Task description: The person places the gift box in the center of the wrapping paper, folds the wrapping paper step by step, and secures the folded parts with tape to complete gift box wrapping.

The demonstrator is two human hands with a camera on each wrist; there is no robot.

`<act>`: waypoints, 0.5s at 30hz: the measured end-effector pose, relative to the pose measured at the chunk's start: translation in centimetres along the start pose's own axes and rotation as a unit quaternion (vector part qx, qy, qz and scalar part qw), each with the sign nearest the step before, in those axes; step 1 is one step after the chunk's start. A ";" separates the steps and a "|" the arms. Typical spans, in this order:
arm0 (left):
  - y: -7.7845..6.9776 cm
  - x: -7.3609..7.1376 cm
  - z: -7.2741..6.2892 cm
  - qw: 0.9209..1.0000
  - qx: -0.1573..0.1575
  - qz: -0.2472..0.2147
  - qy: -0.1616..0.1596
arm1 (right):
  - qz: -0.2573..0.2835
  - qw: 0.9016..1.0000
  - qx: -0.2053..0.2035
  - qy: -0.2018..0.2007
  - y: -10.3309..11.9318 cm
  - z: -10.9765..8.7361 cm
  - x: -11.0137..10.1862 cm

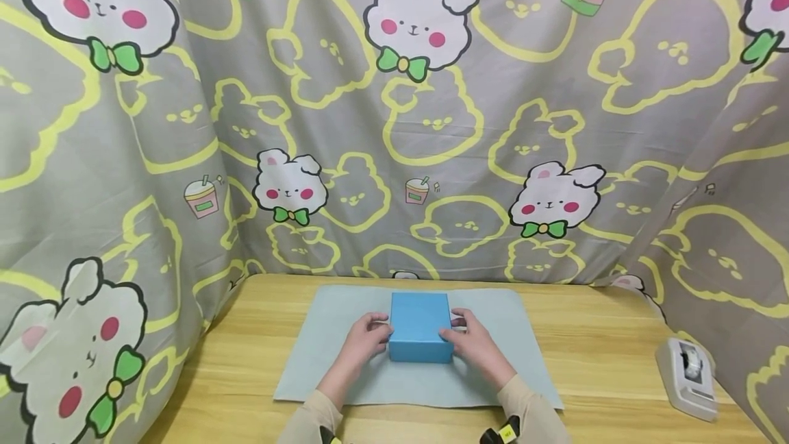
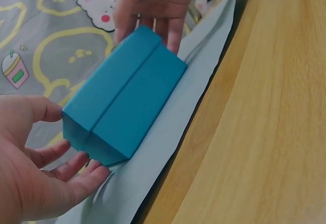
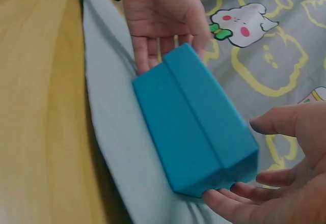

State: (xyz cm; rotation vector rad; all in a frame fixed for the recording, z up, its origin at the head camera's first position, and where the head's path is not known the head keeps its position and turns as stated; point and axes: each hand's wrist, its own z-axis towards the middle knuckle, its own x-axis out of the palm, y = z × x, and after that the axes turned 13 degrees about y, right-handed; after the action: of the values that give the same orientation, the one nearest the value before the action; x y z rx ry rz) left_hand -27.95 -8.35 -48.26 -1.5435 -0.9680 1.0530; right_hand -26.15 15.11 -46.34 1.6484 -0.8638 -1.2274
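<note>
A blue box is at the middle of a pale blue sheet, held between both hands. A lengthwise line, perhaps a lid's edge, runs along its near side in both wrist views. The left hand grips the box's left end, thumb at the upper corner and fingers by the lower edge. At the opposite end, the right hand holds it the same way, its fingers near the bottom edge. Whether the box's underside touches the sheet I cannot tell.
The sheet lies on a wood-grain table. To the right stands a white tape dispenser with a roll in it. A grey curtain with cartoon rabbits hangs behind the table and along both sides.
</note>
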 end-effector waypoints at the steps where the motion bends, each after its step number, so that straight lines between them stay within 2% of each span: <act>1: 0.0 0.0 0.1 1.000 0.003 -0.007 0.004 | 0.002 1.000 -0.002 -0.002 0.1 0.0 -0.3; 7: 0.2 0.1 0.2 0.998 0.008 -0.051 0.029 | -0.002 1.000 -0.005 -0.018 0.1 -0.4 -2.8; 15: 0.6 0.1 0.1 0.999 -0.001 -0.043 0.024 | -0.012 0.999 -0.013 -0.038 -0.8 -2.1 -7.6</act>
State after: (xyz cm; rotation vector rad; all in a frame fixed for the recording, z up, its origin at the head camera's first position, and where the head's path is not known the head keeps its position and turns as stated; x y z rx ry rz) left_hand -27.96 -8.34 -48.92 -1.5074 -0.9940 0.9515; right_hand -26.13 22.71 -44.22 1.6050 -0.8737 -1.3183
